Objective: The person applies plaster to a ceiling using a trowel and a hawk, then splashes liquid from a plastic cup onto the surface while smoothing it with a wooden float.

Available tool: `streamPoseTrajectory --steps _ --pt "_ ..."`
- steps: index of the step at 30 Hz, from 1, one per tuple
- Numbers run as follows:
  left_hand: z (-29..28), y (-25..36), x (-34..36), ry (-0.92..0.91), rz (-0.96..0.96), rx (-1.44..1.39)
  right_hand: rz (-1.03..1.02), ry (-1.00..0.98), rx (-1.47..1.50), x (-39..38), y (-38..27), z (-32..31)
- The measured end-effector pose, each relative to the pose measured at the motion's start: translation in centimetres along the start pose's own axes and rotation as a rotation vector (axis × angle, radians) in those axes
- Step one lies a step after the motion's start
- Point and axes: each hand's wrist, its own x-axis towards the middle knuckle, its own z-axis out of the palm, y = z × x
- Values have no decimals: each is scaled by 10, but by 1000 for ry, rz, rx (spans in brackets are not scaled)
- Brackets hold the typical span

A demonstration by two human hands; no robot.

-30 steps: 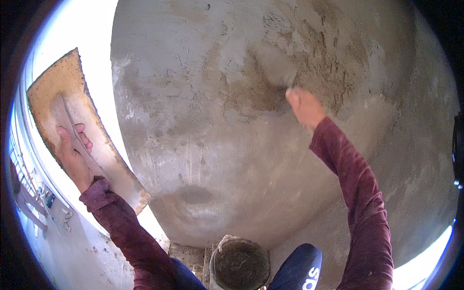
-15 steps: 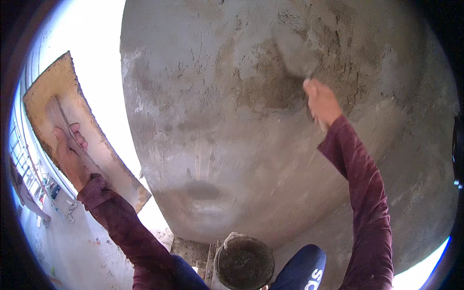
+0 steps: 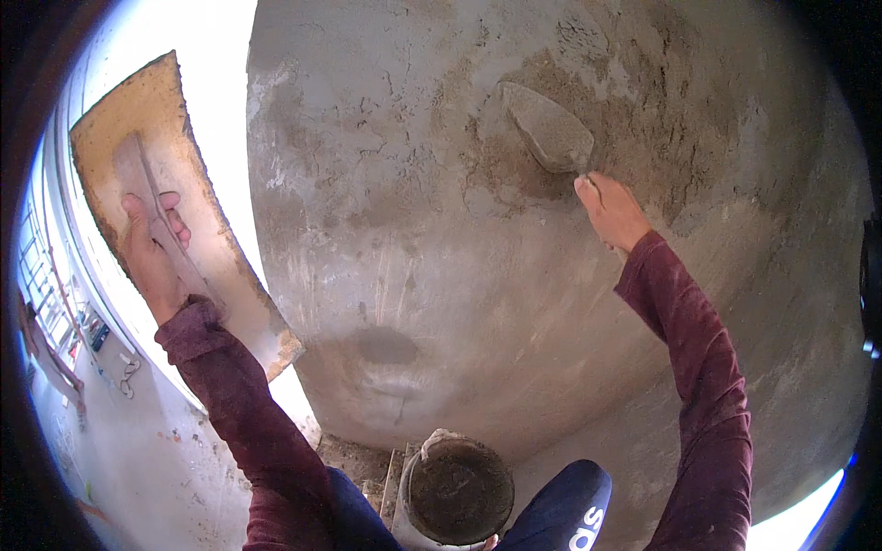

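My left hand (image 3: 158,241) is wrapped round the long ridge handle of a plastering float (image 3: 213,197), a wide yellowish board with mortar-crusted edges, raised at the far left beside the wall. In my right hand (image 3: 614,213) is the handle of a pointing trowel (image 3: 551,127). Its leaf-shaped grey blade lies against or very close to the grey plastered wall (image 3: 478,312), tip towards the upper left. Around the blade the plaster is dark, damp and rough, with cracks and pits. The trowel's handle is mostly covered by my fingers.
Below, between my knees, stands a round bucket (image 3: 459,489) holding dark mortar, its rim splashed. Thin wooden strips (image 3: 393,487) are next to it. Bright light comes past the wall's left edge. At the lower left are a pale floor (image 3: 147,450) and a barred window (image 3: 41,234).
The trowel blade, blurred before, now shows sharply, its tip further left and lower. My left hand and the float sit higher and slightly further right in the picture. The whole view has shifted a little.
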Motion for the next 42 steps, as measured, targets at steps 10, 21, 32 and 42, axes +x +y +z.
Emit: streamPoseTrajectory --steps 10,21,32,42 --pt "-5 -5 6 -53 6 -33 159 -199 81 6 -26 -9" --pt "-10 -5 9 -135 -15 -84 -23 -175 29 20 -52 27" --pt "-13 -7 14 -184 -43 -71 -26 -120 -22 18 -85 28" --pt "-12 -6 14 -172 -50 -64 -62 -238 -62 2 -71 43"
